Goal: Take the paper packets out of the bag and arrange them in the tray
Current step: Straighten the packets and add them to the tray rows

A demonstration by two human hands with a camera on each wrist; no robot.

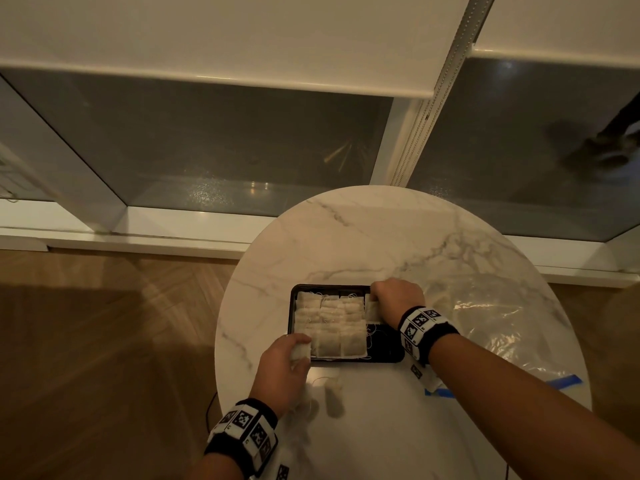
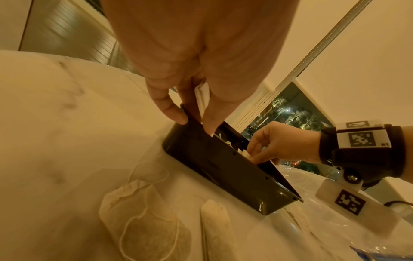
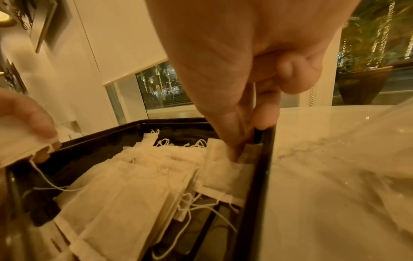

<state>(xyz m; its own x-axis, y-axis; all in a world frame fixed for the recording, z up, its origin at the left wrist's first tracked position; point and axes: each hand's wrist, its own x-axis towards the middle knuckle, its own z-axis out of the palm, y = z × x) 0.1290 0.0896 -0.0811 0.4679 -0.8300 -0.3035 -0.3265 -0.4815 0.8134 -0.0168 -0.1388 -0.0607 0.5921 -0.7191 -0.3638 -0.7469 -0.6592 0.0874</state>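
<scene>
A black tray [image 1: 386, 355] sits mid-table, most of it covered by rows of white paper packets [image 1: 332, 327]. My left hand [image 1: 300, 351] is at the tray's near-left corner and pinches one packet [image 1: 300, 352], whose string hangs into the tray in the right wrist view. My right hand [image 1: 375, 301] is at the far-right side of the tray. Its thumb and finger pinch a packet [image 3: 221, 171] that lies against the tray's right wall [image 3: 260, 176]. The clear plastic bag [image 1: 485, 323] lies flat to the right of the tray.
Two loose packets [image 2: 143, 211] with strings lie on the round marble table [image 1: 363, 244], just in front of the tray near my left wrist. The bag's blue zip strip [image 1: 564, 381] is near the table's right edge. Wooden floor and a window lie beyond the table.
</scene>
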